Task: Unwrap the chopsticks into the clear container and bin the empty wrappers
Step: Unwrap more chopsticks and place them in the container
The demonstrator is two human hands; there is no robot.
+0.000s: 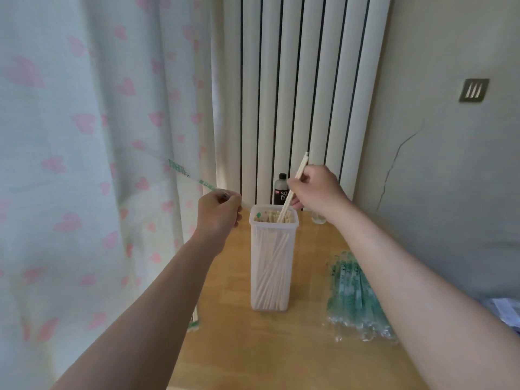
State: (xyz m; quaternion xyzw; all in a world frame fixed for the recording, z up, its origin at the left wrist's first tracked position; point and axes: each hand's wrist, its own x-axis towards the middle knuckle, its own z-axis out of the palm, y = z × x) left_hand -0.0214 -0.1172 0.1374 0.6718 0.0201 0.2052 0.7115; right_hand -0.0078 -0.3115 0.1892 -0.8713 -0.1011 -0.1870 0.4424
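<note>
A tall clear container (272, 266) stands on the wooden table, packed with bare chopsticks. My right hand (318, 190) grips a pair of unwrapped chopsticks (295, 184) tilted over the container's mouth, their lower tips inside it. To the container's left my left hand (219, 209) pinches one end of an empty clear wrapper with green print (183, 173), which stretches up and to the left in front of the curtain. A pile of wrapped chopsticks (357, 294) in green-printed plastic lies on the table at the right, partly behind my right forearm.
A white radiator (295, 94) and a dark bottle (281, 190) stand behind the container. A curtain with pink hearts (84, 164) hangs at the left. The wooden table (281, 356) ends near the curtain, where another wrapper scrap (194, 323) hangs. No bin is in view.
</note>
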